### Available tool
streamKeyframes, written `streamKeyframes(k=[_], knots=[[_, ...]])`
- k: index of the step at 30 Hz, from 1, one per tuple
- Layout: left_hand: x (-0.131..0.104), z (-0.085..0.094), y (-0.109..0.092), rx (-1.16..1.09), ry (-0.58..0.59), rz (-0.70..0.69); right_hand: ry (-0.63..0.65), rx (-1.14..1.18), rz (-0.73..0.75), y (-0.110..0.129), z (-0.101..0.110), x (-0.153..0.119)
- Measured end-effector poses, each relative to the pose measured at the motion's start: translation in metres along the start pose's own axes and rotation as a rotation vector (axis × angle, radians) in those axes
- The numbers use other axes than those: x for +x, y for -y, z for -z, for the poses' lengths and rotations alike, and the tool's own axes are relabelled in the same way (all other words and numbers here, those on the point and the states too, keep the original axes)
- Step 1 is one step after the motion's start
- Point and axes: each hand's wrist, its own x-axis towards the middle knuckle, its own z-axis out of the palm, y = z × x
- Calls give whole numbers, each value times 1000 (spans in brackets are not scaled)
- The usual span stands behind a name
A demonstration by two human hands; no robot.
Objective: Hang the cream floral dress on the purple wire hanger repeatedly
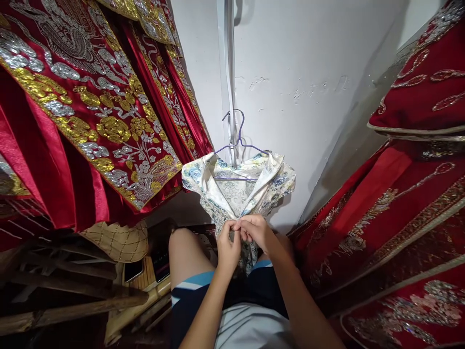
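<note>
A pale shirt with a blue and yellow floral print [196, 175] hangs in front of me on a purple hanger [240, 141], its collar spread in a V. At the bottom of that V, both my hands meet on the front edges of the cloth. My left hand [228, 241] is closed, thumb and finger pinching the front edge. My right hand [253, 230] pinches the cloth right beside it, fingers curled and touching the left fingertips. Any button between the fingers is hidden. Below the hands the shirt hangs down between my knees.
Red garments with gold and silver embroidery [112, 128] hang at the left. More red beaded garments [392, 194] hang at the right. Behind the hanger is a white wall [290, 63]. Bamboo furniture [134, 310] and a phone [133, 270] are at lower left.
</note>
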Motion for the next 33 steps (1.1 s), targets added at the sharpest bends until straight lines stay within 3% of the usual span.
streamKeyframes(k=[6, 11, 14, 20, 25, 28, 31, 33], knots=[[7, 1, 0, -33, -121, -36, 38, 22, 12, 5, -4, 4], [9, -2, 1, 23, -35, -65, -81, 67, -16, 9, -2, 4], [5, -7, 7, 47, 12, -84, -171, 77, 43, 37, 6, 20], [-10, -11, 21, 42, -31, -25, -208, 151, 271, 110, 8, 66], [-14, -9, 27, -13, 32, 34, -223, 177, 370, 116, 0, 66], [13, 1, 3, -63, -16, -19, -186, 142, 381, 105, 2, 59], [65, 18, -41, -103, -155, -187, -213, 99, 393, 100, 5, 54], [104, 28, -72, -24, -109, -350, -214, 74, 409, 102, 6, 54]])
